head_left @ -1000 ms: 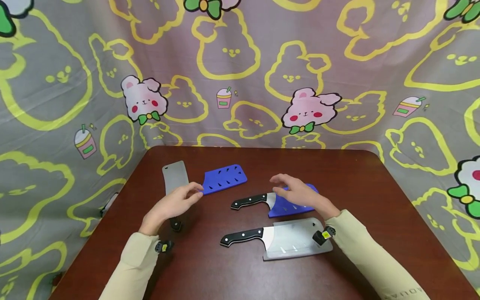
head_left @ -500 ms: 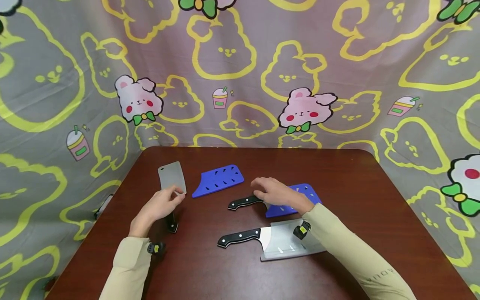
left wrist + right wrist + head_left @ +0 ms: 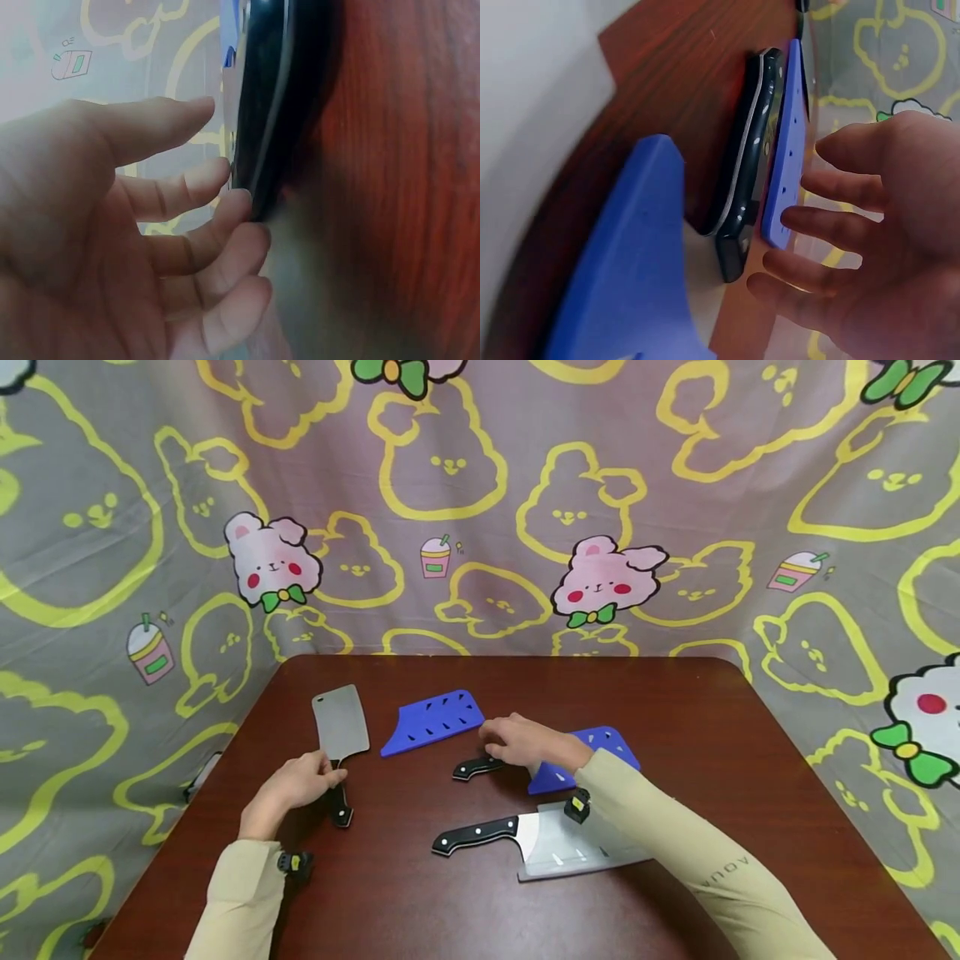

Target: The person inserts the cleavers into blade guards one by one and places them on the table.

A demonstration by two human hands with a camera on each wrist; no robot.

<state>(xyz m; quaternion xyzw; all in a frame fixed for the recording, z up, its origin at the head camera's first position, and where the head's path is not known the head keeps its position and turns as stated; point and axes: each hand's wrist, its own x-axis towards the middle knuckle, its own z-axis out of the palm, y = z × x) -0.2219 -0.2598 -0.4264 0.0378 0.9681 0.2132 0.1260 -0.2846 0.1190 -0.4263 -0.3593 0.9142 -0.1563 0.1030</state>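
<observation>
My left hand [image 3: 298, 779] hovers over the black handle [image 3: 340, 811] of a bare-bladed cleaver [image 3: 341, 722] at the table's left. In the left wrist view its fingers are loosely bent, fingertips right at the handle [image 3: 274, 82]. An unfilled blue blade cover [image 3: 435, 723] lies beside that cleaver. Further right, my right hand [image 3: 519, 740] reaches over the riveted black handle [image 3: 472, 768] of a second cleaver, whose blade sits in a blue cover [image 3: 611, 745]. The right wrist view shows its fingers spread beside this handle [image 3: 742, 146], not wrapped round it.
Nearer the front lies a third cleaver [image 3: 480, 835] in a whitish translucent cover [image 3: 558, 852], partly under the right sleeve [image 3: 660, 810]. A patterned curtain [image 3: 480, 527] stands behind the brown table [image 3: 420, 902].
My left hand has moved left and lower, toward the bare cleaver's handle. My right hand has slid left from above the blue cover to above the second cleaver's handle. The cleavers lie unmoved.
</observation>
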